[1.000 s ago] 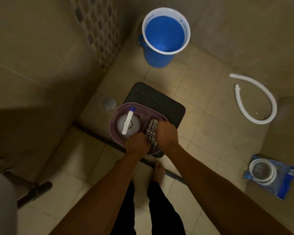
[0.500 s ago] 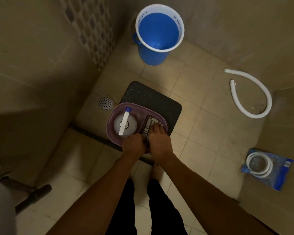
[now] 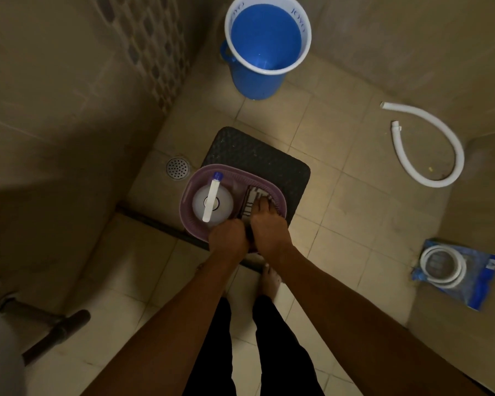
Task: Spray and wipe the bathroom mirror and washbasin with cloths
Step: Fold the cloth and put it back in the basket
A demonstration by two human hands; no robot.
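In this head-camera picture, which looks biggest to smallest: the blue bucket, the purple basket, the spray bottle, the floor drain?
1. Blue bucket and purple basket: look similar, so I won't rank them.
2. Spray bottle
3. Floor drain

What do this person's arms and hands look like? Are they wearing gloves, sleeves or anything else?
Both arms are bare right up to the bottom edge of the picture: no sleeves show. The left hand and right hand wear no gloves, and I see no watch, bracelet or ring. Lower down the person wears black trousers and stands barefoot.
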